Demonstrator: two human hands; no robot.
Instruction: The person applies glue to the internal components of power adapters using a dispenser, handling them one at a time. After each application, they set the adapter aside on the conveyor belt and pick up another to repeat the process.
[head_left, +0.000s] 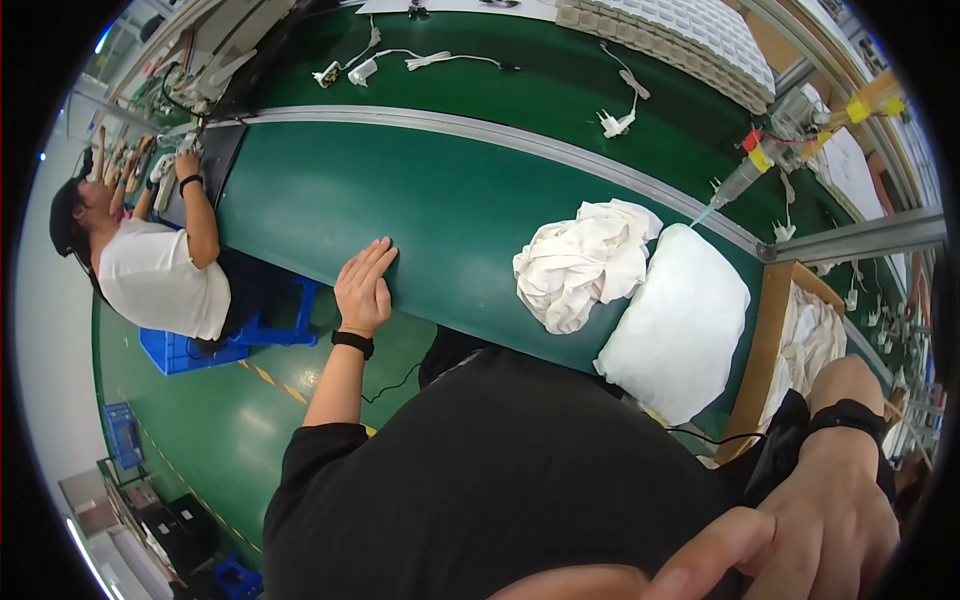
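Observation:
My left hand [365, 290] lies flat on the near edge of the green worktable [420, 210], fingers stretched out and nothing under them that I can see. A black band circles its wrist. My right hand [815, 535] is raised close at the lower right, its back showing; its fingertips run out of the picture, so whether it holds anything is hidden. A crumpled heap of off-white cloth [585, 262] sits on the table to the right of my left hand. Touching it is a plump white cushion-like bundle [685, 315], which reaches the table's near edge.
A cardboard box [765, 370] with white cloth stands at the right. Above the bundle hangs a clear syringe-like dispenser [738, 180]. Beyond a metal rail [480, 133] lie white corded plugs [617, 123] and stacked white trays [690, 45]. A co-worker [165, 265] sits at the left.

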